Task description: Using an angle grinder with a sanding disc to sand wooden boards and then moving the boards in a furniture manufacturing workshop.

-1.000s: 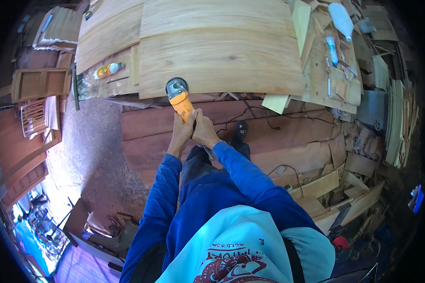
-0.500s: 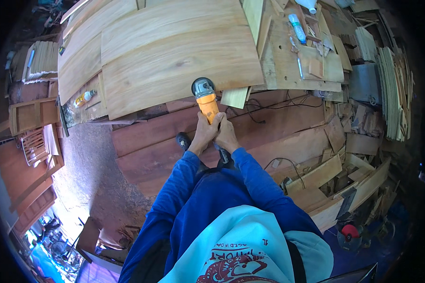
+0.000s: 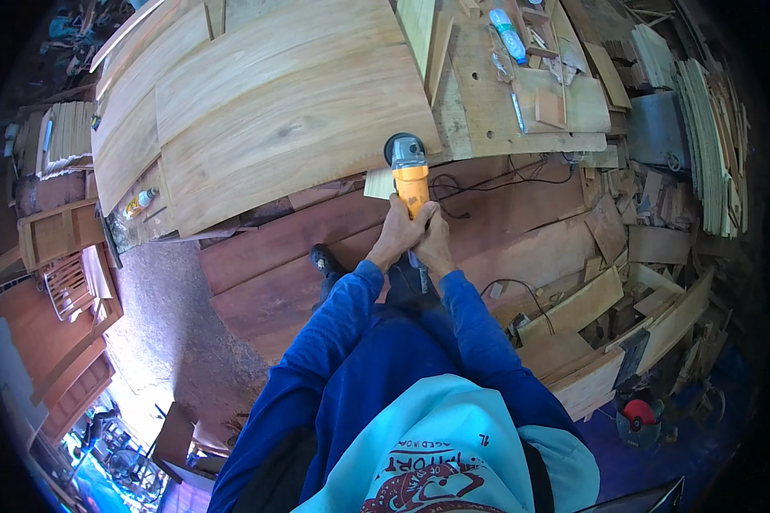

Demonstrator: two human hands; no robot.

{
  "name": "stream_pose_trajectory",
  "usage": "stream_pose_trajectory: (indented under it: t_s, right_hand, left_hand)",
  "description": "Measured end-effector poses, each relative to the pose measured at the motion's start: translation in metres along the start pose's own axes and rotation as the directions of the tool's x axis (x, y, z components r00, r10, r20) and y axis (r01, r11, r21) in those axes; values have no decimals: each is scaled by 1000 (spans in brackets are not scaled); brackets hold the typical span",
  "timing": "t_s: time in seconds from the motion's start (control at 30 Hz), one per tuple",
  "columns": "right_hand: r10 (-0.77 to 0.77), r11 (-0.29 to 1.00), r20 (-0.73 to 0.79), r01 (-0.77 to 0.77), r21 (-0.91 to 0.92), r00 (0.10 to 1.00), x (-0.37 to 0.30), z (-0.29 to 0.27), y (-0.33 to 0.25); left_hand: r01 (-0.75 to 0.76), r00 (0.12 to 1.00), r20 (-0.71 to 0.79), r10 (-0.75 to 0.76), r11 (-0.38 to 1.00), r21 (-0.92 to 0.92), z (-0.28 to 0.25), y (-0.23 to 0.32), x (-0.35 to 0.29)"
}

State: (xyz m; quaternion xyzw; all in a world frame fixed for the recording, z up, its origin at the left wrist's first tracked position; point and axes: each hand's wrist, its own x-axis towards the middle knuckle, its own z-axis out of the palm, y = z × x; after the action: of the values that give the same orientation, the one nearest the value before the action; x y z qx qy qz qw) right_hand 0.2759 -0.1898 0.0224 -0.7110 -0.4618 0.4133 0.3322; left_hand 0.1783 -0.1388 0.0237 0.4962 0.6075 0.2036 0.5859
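Note:
Both hands grip a yellow angle grinder (image 3: 411,186) with a grey head and a dark round disc. My left hand (image 3: 395,232) is closed around the body's left side. Close beside it, my right hand (image 3: 435,242) wraps the rear of the tool from the right. The disc lies over the near right edge of a wide pale wooden panel (image 3: 291,120) on the workbench; whether it touches the wood I cannot tell. A small pale wood piece (image 3: 378,184) juts out under the panel beside the grinder.
A plastic bottle (image 3: 508,37), a wood offcut (image 3: 550,109) and a wooden tray lie on the bench's right part. Black cable (image 3: 539,175) trails under the bench over reddish boards (image 3: 316,248). Scrap wood piles up at the right. A yellow-labelled bottle (image 3: 139,203) lies at the left.
The grinder and both hands have moved right along the panel's near edge, to its right corner. The view has shifted slightly, and both hands keep their grip.

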Motion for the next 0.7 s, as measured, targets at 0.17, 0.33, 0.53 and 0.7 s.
stream_pose_trajectory:
  t_s: [0.17, 0.33, 0.53, 0.7]
  right_hand:
    - [40, 999, -56, -41, -7, 998, 7, -23, 15]
    - [34, 999, -99, -33, 6, 995, 24, -33, 15]
    - [24, 1000, -78, -23, 3, 997, 69, -31, 8]
    - [-27, 995, 1, 26, 100, 1000, 92, -16, -15]
  left_hand:
    - [-84, 996, 16, 84, 996, 34, 32, 6, 12]
    - [-96, 994, 54, 94, 995, 33, 44, 10, 36]
    - [-75, 997, 37, 74, 997, 16, 26, 47, 65]
    - [-101, 995, -2, 102, 990, -97, 16, 5, 110]
